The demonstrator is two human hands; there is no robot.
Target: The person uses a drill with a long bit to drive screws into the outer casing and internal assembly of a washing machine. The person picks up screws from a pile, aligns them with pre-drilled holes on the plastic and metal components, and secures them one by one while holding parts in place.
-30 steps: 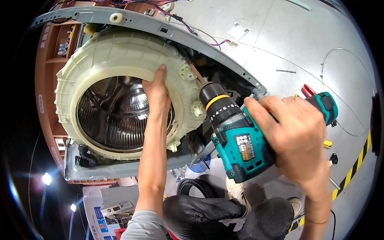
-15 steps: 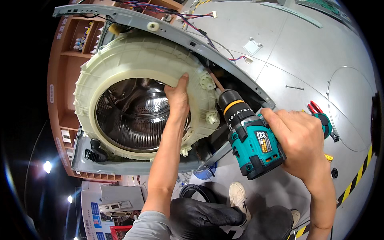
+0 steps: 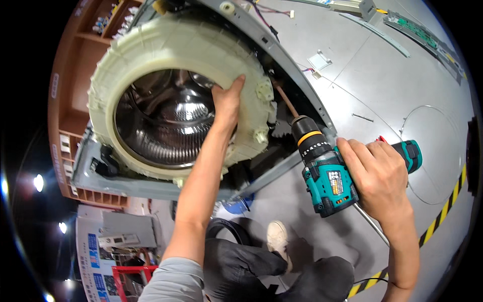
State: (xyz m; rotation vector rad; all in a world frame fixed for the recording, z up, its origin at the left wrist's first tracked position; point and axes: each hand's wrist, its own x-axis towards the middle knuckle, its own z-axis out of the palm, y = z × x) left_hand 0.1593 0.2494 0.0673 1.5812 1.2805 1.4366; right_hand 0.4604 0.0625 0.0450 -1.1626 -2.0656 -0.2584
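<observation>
The left hand [image 3: 229,103] grips the inner rim of the tub [image 3: 161,48], its thumb laid up across the cream front face and its fingers curled over the edge into the round opening, where they are mostly hidden. The right hand [image 3: 376,176] is wrapped firmly round the handle of the drill [image 3: 329,185], the knuckles uppermost and the teal and black base sticking out beyond the hand on the right.

The tub lies ahead of the person and mostly to the left, inside the grey frame [image 3: 289,58]. The left hand is on the right-hand side of its opening, and the left forearm crosses its lower edge. The steel drum [image 3: 166,123] shows within the opening, to the left of that hand.

The drill is to the right of the tub, its body apart from it. Its chuck points up and to the left, and the long bit [image 3: 288,100] reaches into the dark gap between the tub's right edge and the frame. Whether the tip touches anything in there cannot be told.

A bolt [image 3: 362,118] lies on the floor beyond the right hand. Nearer the person, a black ring [image 3: 242,232] lies beside a pale shoe [image 3: 277,236].
</observation>
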